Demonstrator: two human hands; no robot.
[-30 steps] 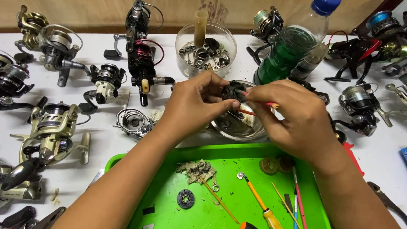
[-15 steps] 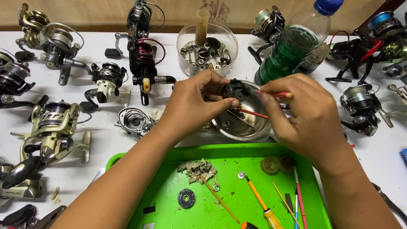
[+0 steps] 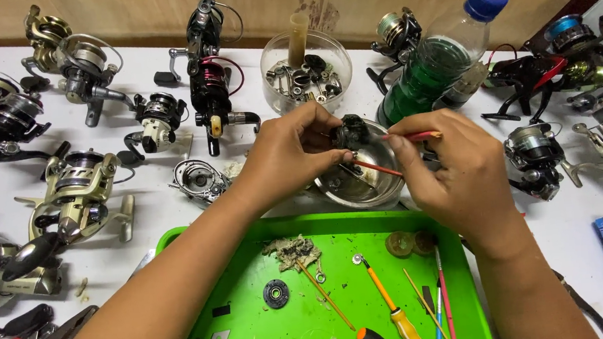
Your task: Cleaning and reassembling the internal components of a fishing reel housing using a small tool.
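Left hand [image 3: 293, 152] pinching, right hand [image 3: 454, 171] gripping (fingers curled), forearms converging

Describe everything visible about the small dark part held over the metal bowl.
The small dark part is a blackish, lumpy piece, seemingly metal or plastic; finer detail is unclear. The left hand pinches it by the fingertips just above the round metal bowl. The right hand holds a thin red-handled tool whose tip meets the part's underside.

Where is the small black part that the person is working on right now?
The small black part is pinched in the left hand, near the middle of the head view, just above the metal bowl and beside the right hand.
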